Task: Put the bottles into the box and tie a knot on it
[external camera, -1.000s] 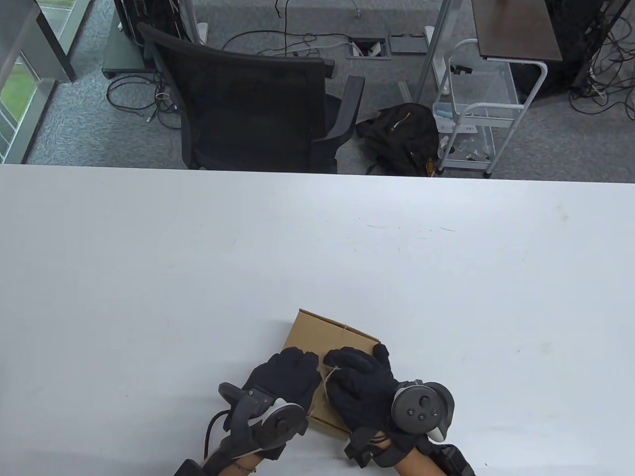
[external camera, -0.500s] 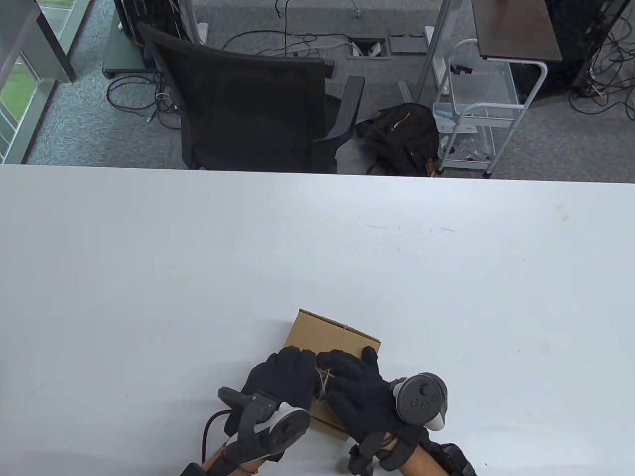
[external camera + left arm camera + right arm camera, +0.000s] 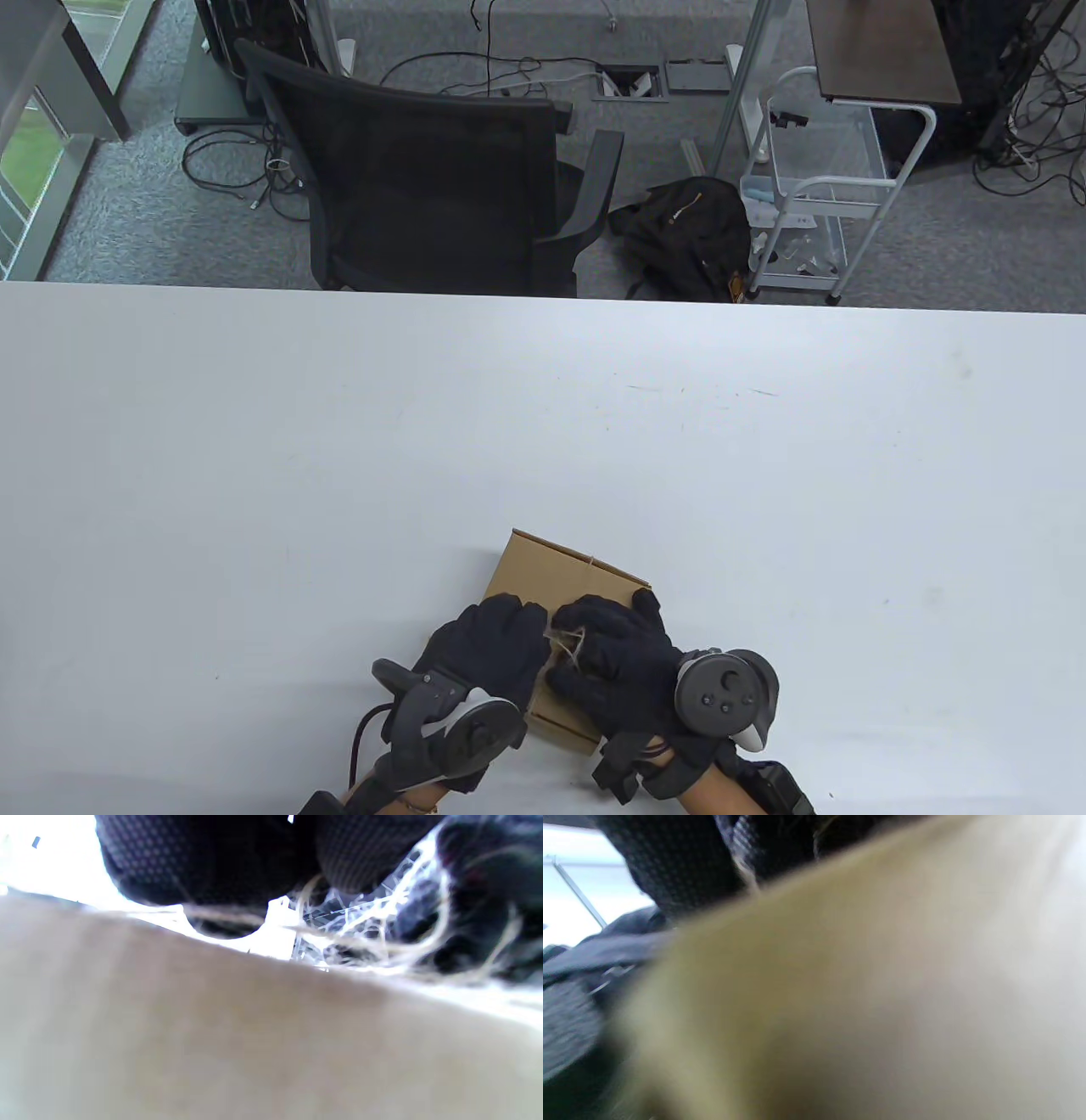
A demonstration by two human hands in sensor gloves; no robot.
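Observation:
A closed brown cardboard box (image 3: 551, 577) lies near the table's front edge, with thin twine (image 3: 567, 638) running over its lid. Both gloved hands rest on top of the box, fingertips meeting at the twine. My left hand (image 3: 496, 637) has its fingers curled round the twine; the left wrist view shows frayed twine (image 3: 373, 938) looping under those fingers (image 3: 203, 866) just above the box lid (image 3: 212, 1035). My right hand (image 3: 607, 649) pinches the twine from the other side. The right wrist view is filled by blurred cardboard (image 3: 861, 984). No bottles are in sight.
The white table (image 3: 254, 475) stretches wide around the box. Beyond its far edge stand a black office chair (image 3: 424, 170), a black bag (image 3: 679, 229) on the floor and a white wire cart (image 3: 806, 187).
The right hand swung left toward the left hand, then back right; its tracker sits again at its earlier place. The twine loops between the fingertips have shifted. The box has not moved.

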